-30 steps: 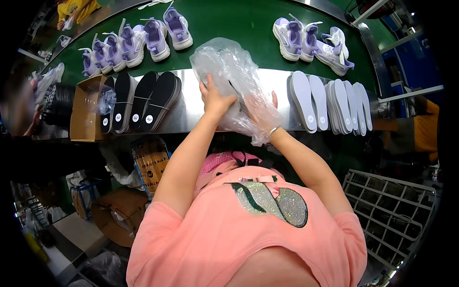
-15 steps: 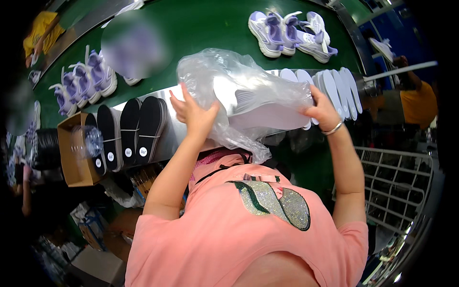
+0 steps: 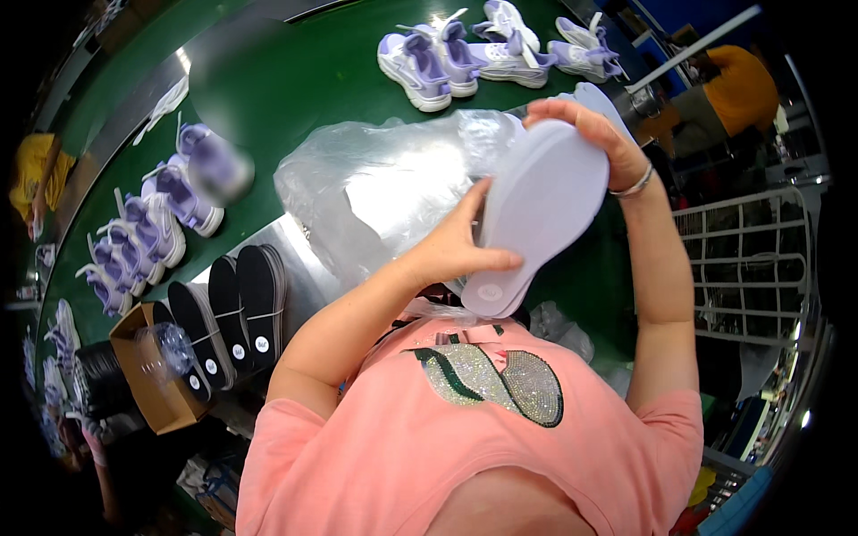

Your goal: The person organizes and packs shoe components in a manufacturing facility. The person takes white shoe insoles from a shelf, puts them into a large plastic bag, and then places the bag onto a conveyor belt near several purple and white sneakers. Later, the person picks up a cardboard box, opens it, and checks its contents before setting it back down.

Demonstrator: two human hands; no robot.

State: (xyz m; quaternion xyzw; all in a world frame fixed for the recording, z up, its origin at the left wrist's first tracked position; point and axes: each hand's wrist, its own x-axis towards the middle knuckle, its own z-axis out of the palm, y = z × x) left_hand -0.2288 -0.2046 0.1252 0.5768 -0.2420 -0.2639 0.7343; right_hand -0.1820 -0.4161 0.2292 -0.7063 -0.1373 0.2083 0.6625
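A stack of pale lilac insoles (image 3: pixel 541 210) is held up in front of my chest, half out of a crumpled clear plastic bag (image 3: pixel 384 188). My left hand (image 3: pixel 456 246) grips the stack's lower left edge, thumb across the front. My right hand (image 3: pixel 590 134), a silver bangle on its wrist, wraps over the stack's top end. The bag hangs loose to the left and behind the insoles.
Purple and white sneakers (image 3: pixel 447 58) lie on a green conveyor belt (image 3: pixel 304 80), more at the left (image 3: pixel 156 223). Black insoles (image 3: pixel 237 308) stand in a row on a metal ledge beside a cardboard box (image 3: pixel 147 384). A wire rack (image 3: pixel 742 268) stands right; a person in orange (image 3: pixel 737 85) works beyond.
The bagged stack was lifted off the ledge and brought toward me. The insoles now stick out of the bag, and my view has swung to the left.
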